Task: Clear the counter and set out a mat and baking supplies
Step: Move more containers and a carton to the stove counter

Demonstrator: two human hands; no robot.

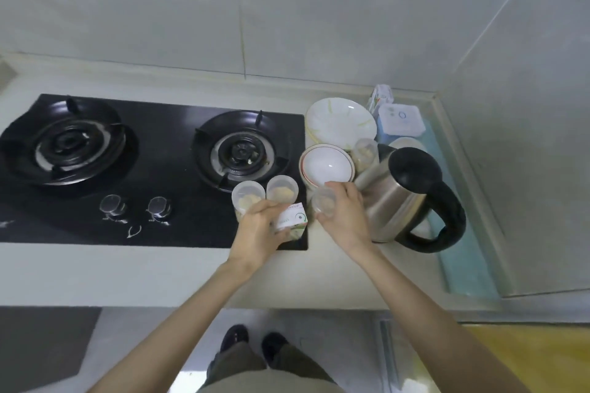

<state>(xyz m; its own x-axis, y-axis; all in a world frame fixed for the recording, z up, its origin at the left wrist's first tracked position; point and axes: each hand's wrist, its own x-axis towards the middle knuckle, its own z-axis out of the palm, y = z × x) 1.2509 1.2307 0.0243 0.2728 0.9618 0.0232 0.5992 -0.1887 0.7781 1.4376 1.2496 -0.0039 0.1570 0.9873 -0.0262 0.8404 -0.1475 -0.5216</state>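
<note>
**Colours around our hands**

The carton (292, 217) in our left hand (258, 230) is white with green print. The cup (324, 201) in our right hand (343, 217) is clear, its contents pale yellow. Left of our left hand, the stove (153, 169) is black. Beyond our right hand, the bowl (325, 166) is white with a reddish-brown rim. To its right, the kettle (396, 201) is silver and black.

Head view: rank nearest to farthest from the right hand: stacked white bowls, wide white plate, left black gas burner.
1. Stacked white bowls, just beyond the right hand holding a clear plastic cup.
2. Wide white plate, behind the bowls.
3. Left black gas burner, far to the left.
</note>
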